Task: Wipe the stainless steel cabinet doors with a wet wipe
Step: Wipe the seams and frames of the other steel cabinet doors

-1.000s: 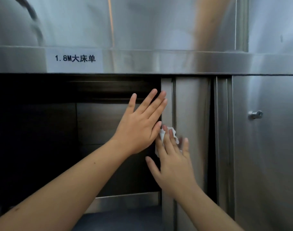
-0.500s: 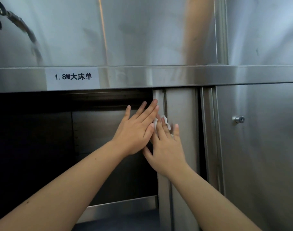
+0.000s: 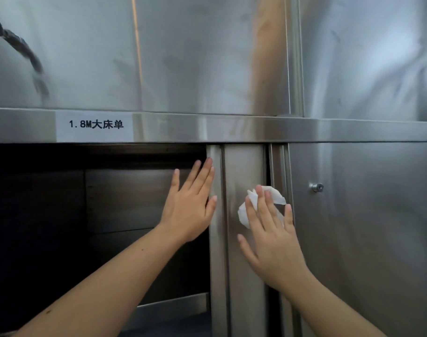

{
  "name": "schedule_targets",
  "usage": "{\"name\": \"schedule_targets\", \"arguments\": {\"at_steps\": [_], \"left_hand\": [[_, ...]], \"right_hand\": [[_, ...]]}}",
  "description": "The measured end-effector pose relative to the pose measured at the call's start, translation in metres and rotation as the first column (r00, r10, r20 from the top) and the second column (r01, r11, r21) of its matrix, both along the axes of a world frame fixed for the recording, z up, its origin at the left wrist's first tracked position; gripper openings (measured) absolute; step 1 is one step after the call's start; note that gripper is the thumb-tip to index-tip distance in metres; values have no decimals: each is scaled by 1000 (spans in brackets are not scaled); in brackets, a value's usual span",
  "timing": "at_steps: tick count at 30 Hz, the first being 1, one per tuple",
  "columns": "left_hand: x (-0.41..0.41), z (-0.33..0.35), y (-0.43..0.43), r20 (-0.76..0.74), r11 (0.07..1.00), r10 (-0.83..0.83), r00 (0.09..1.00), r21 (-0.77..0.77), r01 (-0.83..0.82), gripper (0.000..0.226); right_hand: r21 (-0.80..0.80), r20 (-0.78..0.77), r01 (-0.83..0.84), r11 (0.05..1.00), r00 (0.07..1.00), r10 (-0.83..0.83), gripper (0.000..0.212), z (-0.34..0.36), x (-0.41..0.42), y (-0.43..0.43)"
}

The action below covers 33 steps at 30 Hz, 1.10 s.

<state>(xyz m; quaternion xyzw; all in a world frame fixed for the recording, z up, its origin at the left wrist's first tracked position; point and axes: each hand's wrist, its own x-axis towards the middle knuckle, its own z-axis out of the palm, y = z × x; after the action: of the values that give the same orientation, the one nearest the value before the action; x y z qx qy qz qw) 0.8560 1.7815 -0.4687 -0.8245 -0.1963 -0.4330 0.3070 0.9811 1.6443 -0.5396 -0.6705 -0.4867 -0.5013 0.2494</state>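
Observation:
A narrow strip of a stainless steel sliding door (image 3: 244, 166) shows between the open dark compartment on the left and another steel door (image 3: 365, 239) on the right. My right hand (image 3: 268, 239) presses a crumpled white wet wipe (image 3: 244, 212) flat against that strip, fingers straight and spread. My left hand (image 3: 190, 207) lies flat with straight fingers against the door's left edge (image 3: 213, 263), its palm over the dark opening.
A steel rail (image 3: 232, 128) with a white label (image 3: 94, 125) runs above the doors. Upper steel panels (image 3: 183, 57) rise above it. A small round lock (image 3: 317, 187) sits on the right door. The open compartment (image 3: 61, 227) is dark inside.
My right hand with the wipe has slid right across the door strip, away from my left hand. The left hand stays at the door's edge.

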Motion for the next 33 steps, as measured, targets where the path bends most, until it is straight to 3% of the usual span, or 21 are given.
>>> {"name": "schedule_targets", "arguments": {"at_steps": [4, 8, 18, 21, 26, 33], "left_hand": [[16, -8, -10, 90, 994, -42, 995, 106, 32, 64], [38, 0, -28, 9, 974, -126, 992, 191, 122, 63], [67, 20, -22, 95, 976, -91, 991, 204, 70, 61], [73, 18, -17, 129, 972, -79, 988, 230, 48, 62], [80, 15, -13, 165, 970, -88, 982, 240, 46, 62], [81, 12, -10, 172, 963, -95, 980, 266, 46, 61]], "right_hand": [[4, -27, 53, 999, 998, -53, 68, 15, 27, -17], [-14, 14, 75, 997, 997, -75, 66, 39, 40, -20], [-116, -35, 9, 993, 999, -13, 70, 78, 62, -7], [-59, -51, -38, 998, 998, 35, 68, 77, 63, -3], [38, 4, 23, 999, 1000, -24, 65, 70, 62, 2], [74, -26, -6, 997, 1000, 7, 64, 92, 65, 10]]}}
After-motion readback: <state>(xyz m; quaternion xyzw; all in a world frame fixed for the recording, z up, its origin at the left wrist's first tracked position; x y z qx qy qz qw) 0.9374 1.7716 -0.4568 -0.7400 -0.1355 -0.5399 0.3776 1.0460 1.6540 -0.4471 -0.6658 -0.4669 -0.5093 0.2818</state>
